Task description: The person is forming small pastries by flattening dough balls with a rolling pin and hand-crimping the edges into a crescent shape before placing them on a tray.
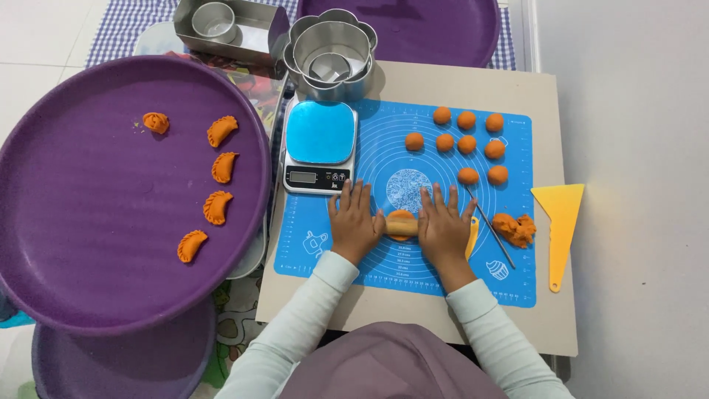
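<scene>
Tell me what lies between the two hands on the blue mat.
In the head view, a rolling pin wrapped in orange dough lies between the left hand and right hand.

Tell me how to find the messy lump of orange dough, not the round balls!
Start at the blue baking mat on the beige board. Go to its right edge, just right of the person's right hand and a thin metal stick. There sits the ragged orange dough lump; the dough balls above it are smooth and round, but this one is torn and bumpy.
</scene>
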